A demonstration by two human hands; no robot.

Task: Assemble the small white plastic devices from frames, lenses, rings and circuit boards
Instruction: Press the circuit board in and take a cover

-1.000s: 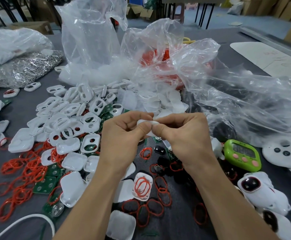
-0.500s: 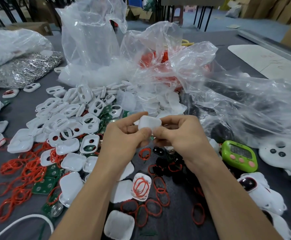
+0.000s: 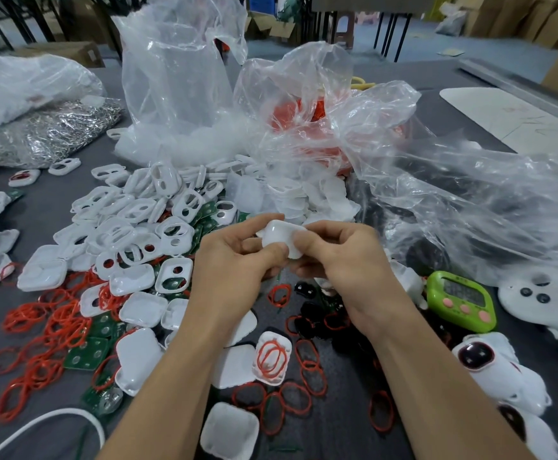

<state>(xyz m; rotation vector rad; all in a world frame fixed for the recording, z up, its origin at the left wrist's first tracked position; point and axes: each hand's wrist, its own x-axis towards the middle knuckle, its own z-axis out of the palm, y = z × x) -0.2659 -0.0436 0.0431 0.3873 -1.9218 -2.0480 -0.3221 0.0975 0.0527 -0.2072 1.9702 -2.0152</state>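
In the centre of my view both hands meet above the grey table [image 3: 347,433] and share one small white plastic device [image 3: 279,234]. The left hand [image 3: 234,263] pinches its left end, thumb on the near face and fingers curled behind; the right hand [image 3: 344,260] pinches the right end the same way, and the piece sits tilted between them, clear of the table. I cannot tell what is fitted inside it, since I only see its smooth outer face. To the left of centre lies a heap of white frames [image 3: 138,220] with two openings each, and green circuit boards [image 3: 87,355] show beneath and beside them. Red rings [image 3: 48,327] are scattered across the lower left, and more lie below the hands, some of them in a shallow white shell [image 3: 272,361]. Small black parts [image 3: 307,322] sit just under the right wrist. Crumpled clear plastic bags [image 3: 178,78] fill the upper middle and right of the frame, and a silvery bag [image 3: 48,134] lies at the upper left. At the right edge I see a green timer [image 3: 461,298] beside a white controller-shaped piece [image 3: 543,300].
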